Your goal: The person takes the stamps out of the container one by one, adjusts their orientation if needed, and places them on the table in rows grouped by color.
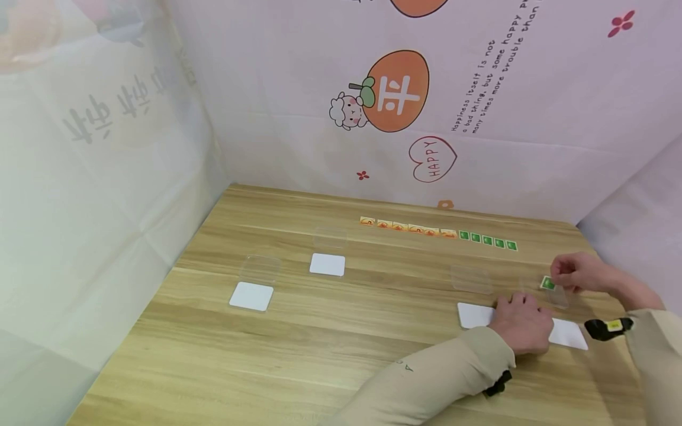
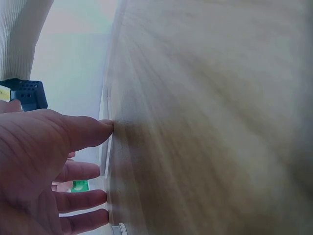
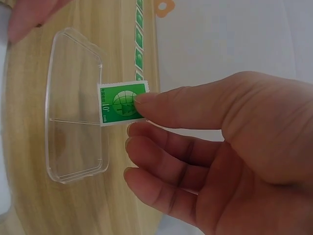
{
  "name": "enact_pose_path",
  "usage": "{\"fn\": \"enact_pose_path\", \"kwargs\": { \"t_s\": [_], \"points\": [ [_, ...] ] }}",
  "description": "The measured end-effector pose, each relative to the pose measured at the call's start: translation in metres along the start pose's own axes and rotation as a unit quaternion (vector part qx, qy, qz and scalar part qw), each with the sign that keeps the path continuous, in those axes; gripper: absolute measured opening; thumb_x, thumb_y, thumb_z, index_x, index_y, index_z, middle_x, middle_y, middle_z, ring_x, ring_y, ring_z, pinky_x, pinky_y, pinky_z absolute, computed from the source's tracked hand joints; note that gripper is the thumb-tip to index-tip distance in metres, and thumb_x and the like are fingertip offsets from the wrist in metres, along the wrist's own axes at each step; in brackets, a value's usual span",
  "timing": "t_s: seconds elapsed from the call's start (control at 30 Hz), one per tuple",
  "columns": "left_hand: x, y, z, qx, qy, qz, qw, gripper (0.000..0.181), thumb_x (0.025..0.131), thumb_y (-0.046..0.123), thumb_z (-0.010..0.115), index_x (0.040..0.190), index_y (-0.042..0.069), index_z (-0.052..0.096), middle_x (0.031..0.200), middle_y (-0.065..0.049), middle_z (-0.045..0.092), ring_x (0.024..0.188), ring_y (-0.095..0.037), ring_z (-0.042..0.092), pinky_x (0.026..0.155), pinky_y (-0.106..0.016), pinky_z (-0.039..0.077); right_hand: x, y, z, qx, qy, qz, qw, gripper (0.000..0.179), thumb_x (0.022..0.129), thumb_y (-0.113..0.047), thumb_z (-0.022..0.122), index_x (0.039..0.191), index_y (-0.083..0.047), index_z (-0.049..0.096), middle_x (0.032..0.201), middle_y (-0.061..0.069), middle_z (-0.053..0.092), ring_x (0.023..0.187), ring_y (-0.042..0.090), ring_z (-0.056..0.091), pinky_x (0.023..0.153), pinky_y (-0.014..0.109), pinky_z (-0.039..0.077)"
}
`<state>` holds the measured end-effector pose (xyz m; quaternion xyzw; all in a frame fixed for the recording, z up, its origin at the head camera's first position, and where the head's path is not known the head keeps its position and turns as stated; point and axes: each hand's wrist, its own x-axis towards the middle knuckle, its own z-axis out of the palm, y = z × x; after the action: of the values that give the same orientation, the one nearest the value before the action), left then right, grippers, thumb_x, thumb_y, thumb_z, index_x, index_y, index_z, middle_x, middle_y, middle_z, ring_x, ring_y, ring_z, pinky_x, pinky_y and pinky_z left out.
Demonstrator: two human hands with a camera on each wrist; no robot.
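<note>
My right hand [image 1: 583, 272] pinches a green postage stamp [image 3: 113, 111] between thumb and forefinger; a globe design and the number 10 show on its face. The stamp overlaps the edge of a clear plastic case [image 3: 50, 98] in the right wrist view. My left hand [image 1: 522, 325] lies over the row of white rounded rectangles [image 1: 568, 334] at the right of the table, hiding the row's middle. In the left wrist view, this hand's thumb [image 2: 88, 131] and extended fingers reach down to the wooden surface, thumb tip beside a clear edge.
Along the back runs a line of orange stamps [image 1: 400, 226] and green stamps [image 1: 487, 239]. Two white rectangles [image 1: 327, 264] lie on the left half of the wooden table [image 1: 341, 343], each with a clear case behind it. Another clear case [image 1: 471, 279] lies behind my left hand. Printed cloth [image 1: 298, 136] walls the back.
</note>
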<state>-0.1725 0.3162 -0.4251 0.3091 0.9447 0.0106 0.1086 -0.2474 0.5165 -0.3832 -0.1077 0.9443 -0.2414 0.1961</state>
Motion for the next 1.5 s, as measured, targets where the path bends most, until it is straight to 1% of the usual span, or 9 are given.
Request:
{"fn": "enact_pose_path", "kwargs": {
  "t_s": [0.13, 0.27, 0.5, 0.63, 0.87, 0.93, 1.17, 1.33, 1.5],
  "points": [
    [0.001, 0.0, 0.0, 0.003, -0.001, 0.002, 1.0, 0.03, 0.095, 0.049, 0.053, 0.124, 0.049, 0.049, 0.132, 0.022, 0.041, 0.122, -0.004, 0.035, 0.101, -0.036, 0.034, 0.005, 0.003, -0.005, 0.01, 0.004, 0.007, 0.9999, 0.01, 0.095, -0.005, 0.058, 0.092, 0.004, 0.054, 0.07, -0.002, 0.051, 0.06, 0.006, 0.049, 0.053, 0.027, 0.047],
    [0.002, 0.0, 0.001, 0.007, 0.0, 0.0, 1.0, 0.031, 0.094, 0.05, 0.054, 0.124, 0.049, 0.049, 0.132, 0.022, 0.04, 0.122, -0.003, 0.035, 0.101, -0.036, 0.034, 0.011, 0.002, -0.01, 0.025, -0.008, 0.021, 0.9994, 0.011, 0.096, -0.005, 0.056, 0.094, 0.005, 0.053, 0.072, 0.0, 0.05, 0.06, 0.007, 0.048, 0.053, 0.027, 0.045],
    [0.001, -0.001, 0.001, 0.013, 0.001, 0.0, 0.9999, 0.033, 0.094, 0.052, 0.053, 0.126, 0.049, 0.048, 0.134, 0.023, 0.04, 0.123, -0.003, 0.034, 0.101, -0.036, 0.034, 0.021, 0.003, -0.017, 0.018, -0.007, 0.04, 0.999, 0.014, 0.097, -0.009, 0.056, 0.096, 0.005, 0.052, 0.074, 0.001, 0.051, 0.063, 0.009, 0.049, 0.056, 0.027, 0.046],
    [0.001, -0.002, 0.001, 0.017, 0.0, 0.004, 0.9999, 0.035, 0.094, 0.052, 0.053, 0.128, 0.049, 0.047, 0.135, 0.022, 0.039, 0.125, -0.003, 0.034, 0.102, -0.037, 0.034, 0.026, 0.009, -0.018, 0.025, -0.007, 0.048, 0.9985, 0.014, 0.096, -0.008, 0.057, 0.095, 0.005, 0.052, 0.073, 0.002, 0.051, 0.062, 0.009, 0.049, 0.056, 0.027, 0.047],
    [0.002, -0.002, 0.003, 0.013, -0.001, 0.002, 0.9999, 0.035, 0.094, 0.052, 0.053, 0.128, 0.049, 0.046, 0.136, 0.023, 0.038, 0.126, -0.003, 0.033, 0.102, -0.037, 0.033, 0.039, 0.018, -0.019, 0.01, 0.003, 0.067, 0.9977, 0.015, 0.095, -0.01, 0.059, 0.095, 0.004, 0.052, 0.073, 0.0, 0.051, 0.061, 0.008, 0.049, 0.057, 0.027, 0.048],
    [0.003, -0.002, 0.003, 0.01, -0.003, 0.001, 0.9999, 0.036, 0.094, 0.052, 0.054, 0.128, 0.049, 0.046, 0.136, 0.024, 0.038, 0.126, -0.003, 0.033, 0.102, -0.037, 0.033, 0.042, 0.02, -0.02, 0.003, 0.005, 0.069, 0.9976, 0.016, 0.095, -0.012, 0.059, 0.095, 0.003, 0.052, 0.074, 0.0, 0.052, 0.061, 0.008, 0.05, 0.058, 0.027, 0.049],
    [0.003, -0.004, 0.003, 0.004, -0.006, 0.006, 1.0, 0.036, 0.094, 0.051, 0.053, 0.13, 0.049, 0.045, 0.138, 0.023, 0.037, 0.126, -0.003, 0.032, 0.102, -0.037, 0.034, 0.053, 0.026, -0.02, 0.014, 0.012, 0.069, 0.9974, 0.017, 0.093, -0.011, 0.06, 0.096, 0.004, 0.054, 0.073, 0.001, 0.053, 0.061, 0.008, 0.051, 0.057, 0.027, 0.049],
    [0.003, -0.002, 0.003, 0.005, -0.015, 0.009, 0.9998, 0.039, 0.094, 0.051, 0.054, 0.131, 0.049, 0.044, 0.138, 0.023, 0.037, 0.126, -0.003, 0.032, 0.101, -0.037, 0.033, 0.059, 0.034, -0.019, 0.0, 0.012, 0.081, 0.9967, 0.018, 0.093, -0.013, 0.06, 0.096, 0.003, 0.054, 0.072, 0.0, 0.054, 0.062, 0.008, 0.051, 0.056, 0.027, 0.048],
    [0.003, -0.003, 0.001, 0.005, -0.016, 0.015, 0.9998, 0.041, 0.095, 0.051, 0.053, 0.134, 0.049, 0.043, 0.137, 0.023, 0.037, 0.126, -0.002, 0.033, 0.102, -0.036, 0.033, 0.065, 0.038, -0.018, -0.007, 0.03, 0.076, 0.9967, 0.017, 0.092, -0.012, 0.06, 0.095, 0.004, 0.055, 0.071, 0.0, 0.054, 0.061, 0.007, 0.051, 0.056, 0.026, 0.047]
  ]
}}
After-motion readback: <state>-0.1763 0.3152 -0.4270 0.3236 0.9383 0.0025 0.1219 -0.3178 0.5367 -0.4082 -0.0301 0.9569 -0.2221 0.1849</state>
